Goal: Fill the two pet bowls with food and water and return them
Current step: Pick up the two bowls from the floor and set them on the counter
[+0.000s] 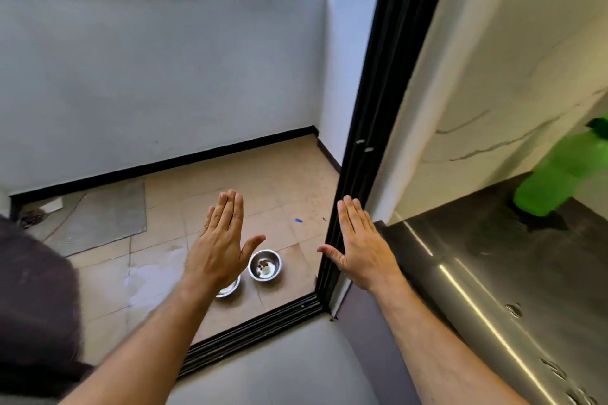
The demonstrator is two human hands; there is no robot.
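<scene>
Two steel pet bowls stand side by side on the balcony's tan tiles just beyond the door track. The right bowl (265, 265) holds a few brown kibble bits and something white. The left bowl (228, 288) is mostly hidden behind my left hand (221, 245). Both my hands are held out flat, palms down, fingers straight, high above the bowls and touching nothing. My right hand (359, 246) hovers in front of the black door frame.
The black sliding-door frame (368, 154) and its floor track (256, 332) separate the balcony from the grey indoor floor. A grey mat (98, 217) lies at the balcony's left, with a wet patch (148, 276) on the tiles. A white parapet wall (158, 76) closes the balcony.
</scene>
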